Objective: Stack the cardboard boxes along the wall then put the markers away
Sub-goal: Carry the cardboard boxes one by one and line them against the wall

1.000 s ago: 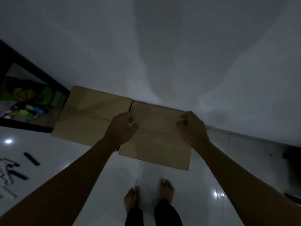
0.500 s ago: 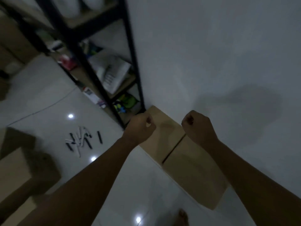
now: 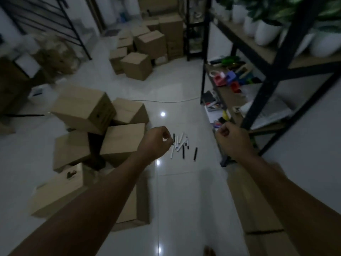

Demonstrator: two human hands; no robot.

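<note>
Left hand [image 3: 156, 140], centre frame: fingers curled loosely inward, thumb near the fingertips, nothing in them. Right hand [image 3: 232, 138], centre right: fingers folded into a loose fist, also empty. Both forearms run up from the lower corners, hands raised in front of the body, touching nothing.

Change: a second ago both hands rested on the flat tops of boxes pushed against the white wall; half a second ago they had lifted off, already curled. Now the view has swung away from the wall to the open floor. Those placed boxes [image 3: 254, 206] show at lower right, along the wall under the right forearm.

Markers [image 3: 181, 145]: a loose scatter of black and white sticks on the white tile, centre frame, just past the left hand's knuckles; one black one lies a little apart to the right. None picked up.

Loose cardboard boxes [image 3: 86, 115]: a tumbled heap at centre left, one tilted on top of the others, more beneath the left forearm. A further cluster at upper centre. Black shelving unit [image 3: 273, 74] at right, its lower shelves cluttered.

Reading: one placement looks finished, and the turn faces the remaining heap. Stacking seems far from done, so markers likely wait.
</note>
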